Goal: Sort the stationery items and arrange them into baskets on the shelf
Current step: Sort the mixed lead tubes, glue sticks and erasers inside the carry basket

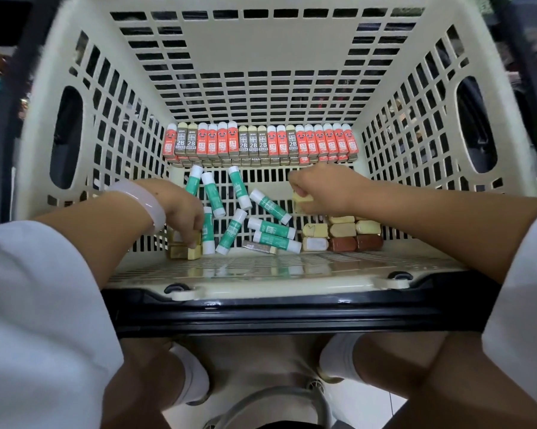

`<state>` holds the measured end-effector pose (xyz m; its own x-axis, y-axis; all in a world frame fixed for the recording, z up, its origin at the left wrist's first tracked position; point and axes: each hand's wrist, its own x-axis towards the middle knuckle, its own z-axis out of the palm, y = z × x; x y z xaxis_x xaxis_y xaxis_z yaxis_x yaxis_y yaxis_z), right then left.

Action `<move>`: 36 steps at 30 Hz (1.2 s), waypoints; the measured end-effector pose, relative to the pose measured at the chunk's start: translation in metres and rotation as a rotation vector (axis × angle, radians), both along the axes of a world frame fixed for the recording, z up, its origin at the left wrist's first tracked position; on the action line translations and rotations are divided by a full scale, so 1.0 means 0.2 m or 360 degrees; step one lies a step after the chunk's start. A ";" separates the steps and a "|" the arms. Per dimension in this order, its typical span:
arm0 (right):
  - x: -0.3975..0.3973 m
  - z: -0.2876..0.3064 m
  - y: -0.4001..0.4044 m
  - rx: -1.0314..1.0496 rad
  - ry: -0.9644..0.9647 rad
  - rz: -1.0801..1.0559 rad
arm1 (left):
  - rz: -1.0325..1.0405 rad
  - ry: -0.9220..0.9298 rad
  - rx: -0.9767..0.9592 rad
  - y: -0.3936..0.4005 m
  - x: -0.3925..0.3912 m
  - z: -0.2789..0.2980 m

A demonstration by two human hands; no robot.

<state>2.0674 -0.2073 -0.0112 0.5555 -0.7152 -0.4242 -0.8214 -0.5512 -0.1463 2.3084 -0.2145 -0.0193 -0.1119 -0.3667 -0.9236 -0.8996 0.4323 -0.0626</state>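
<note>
I look down into a cream slatted basket [270,51]. A neat row of orange and grey "2B" erasers [258,143] stands along its far wall. Several green-and-white glue sticks [262,205] lie scattered on the floor of the basket. My left hand [183,212], with a pale bangle on the wrist, reaches down at the near left and grips a yellowish eraser [196,238] above a small pile of erasers [185,251]. My right hand [320,193] hovers right of centre and pinches a pale yellow eraser [303,199]. More yellow and brown erasers [341,235] sit packed at the near right.
The basket rests on a black shelf edge [292,308]. Oval handle holes [66,137] open in both side walls. Below the shelf are my knees, white socks and a tiled floor [394,400]. White sleeves cover both upper arms.
</note>
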 end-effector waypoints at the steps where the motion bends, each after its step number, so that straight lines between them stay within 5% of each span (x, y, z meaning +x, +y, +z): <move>1: -0.01 0.00 0.00 0.0055 0.0137 0.0060 | -0.0013 -0.0011 -0.0010 0.00 -0.01 -0.01; 5: -0.02 -0.01 0.00 0.0249 0.0317 0.0227 | -0.0018 -0.0065 -0.0008 0.01 0.00 -0.04; 12: -0.01 -0.02 -0.01 0.0278 -0.0021 0.0100 | 0.0205 -0.0001 -0.0041 -0.02 -0.01 0.02; 16: 0.03 0.00 0.00 0.0514 -0.0411 -0.0159 | 0.0583 0.0384 -0.0024 -0.06 -0.05 0.10; 21: 0.06 0.03 0.01 0.0934 -0.0889 -0.0630 | 0.1627 0.1335 0.0191 -0.03 -0.18 0.11; 24: 0.05 0.03 0.00 0.0885 -0.1064 -0.0723 | 0.1763 0.1568 0.0276 -0.02 -0.23 0.11; 27: 0.04 0.03 -0.01 0.0671 -0.1134 -0.0816 | 0.1176 0.1181 -0.0083 -0.03 -0.19 0.10; 30: 0.01 0.02 -0.04 0.0141 -0.0610 -0.0550 | 0.0404 0.0474 -0.0275 -0.01 -0.10 0.06; 36: -0.03 -0.01 -0.03 0.0037 0.0304 -0.0016 | 0.0170 -0.0103 0.0117 0.05 -0.05 -0.02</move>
<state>2.0615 -0.2133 -0.0134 0.4561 -0.7091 -0.5376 -0.8409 -0.5412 0.0005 2.2984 -0.2044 -0.0241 -0.0152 -0.3047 -0.9523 -0.9359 0.3396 -0.0937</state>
